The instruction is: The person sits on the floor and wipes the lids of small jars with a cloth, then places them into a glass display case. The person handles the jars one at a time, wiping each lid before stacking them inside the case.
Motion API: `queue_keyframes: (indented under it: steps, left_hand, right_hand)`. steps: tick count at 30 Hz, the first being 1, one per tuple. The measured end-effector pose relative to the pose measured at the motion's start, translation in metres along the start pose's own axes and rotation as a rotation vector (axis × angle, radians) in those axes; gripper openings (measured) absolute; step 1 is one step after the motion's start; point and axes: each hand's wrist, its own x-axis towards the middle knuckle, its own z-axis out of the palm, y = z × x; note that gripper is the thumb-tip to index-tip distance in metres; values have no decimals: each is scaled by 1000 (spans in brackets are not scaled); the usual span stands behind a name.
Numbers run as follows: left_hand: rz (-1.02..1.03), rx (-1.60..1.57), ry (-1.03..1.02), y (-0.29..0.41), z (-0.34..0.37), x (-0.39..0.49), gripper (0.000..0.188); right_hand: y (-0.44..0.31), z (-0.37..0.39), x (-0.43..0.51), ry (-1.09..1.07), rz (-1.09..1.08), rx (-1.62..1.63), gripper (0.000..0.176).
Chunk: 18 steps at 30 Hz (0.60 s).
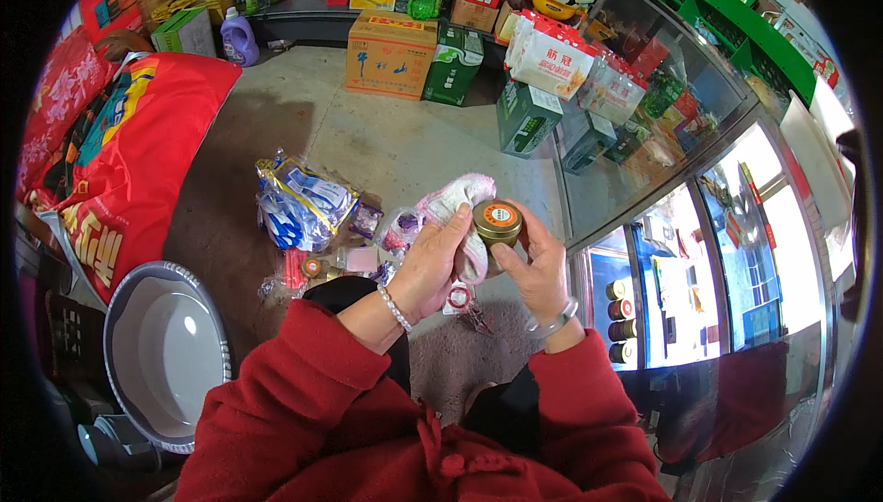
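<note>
A small round gold-coloured tin (pixel 498 222) with an orange and white label on its lid is in my right hand (pixel 534 260), thumb at the front and fingers around the far side. My left hand (pixel 431 254) grips a white and pink cloth (pixel 452 202), which lies against the tin's left side. Below the hands, on the floor, are a red ring on a white card (pixel 457 297) and, further left, another small tin with an orange label (pixel 311 267). Clear plastic packets with blue and yellow print (pixel 307 202) lie beyond them, beside small purple wrapped packets (pixel 365 219).
A grey-rimmed basin (pixel 165 357) stands at the left, below a red printed sack (pixel 165 136). A glass display case (pixel 572 178) runs along the right, with several tins (pixel 621 309) inside. Cardboard boxes (pixel 390 54) and a green carton (pixel 528 116) stand on the floor ahead.
</note>
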Motion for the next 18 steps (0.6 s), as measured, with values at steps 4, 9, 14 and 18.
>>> queue_keyframes:
  steps: [4,9,14,18]
  left_hand:
    - [-65,-51,-59,-15,-22,4,41]
    - [48,-30,-69,-11,-15,4,39]
    - [3,-11,49,-6,-17,3,32]
    - [73,36,30,-6,-10,0,29]
  right_hand:
    - [11,12,0,236,-113,-426,59]
    - [5,7,0,155,-279,-492,54]
    - [-1,-7,4,37,-134,-216,54]
    - [1,-6,2,18,-94,-180,59]
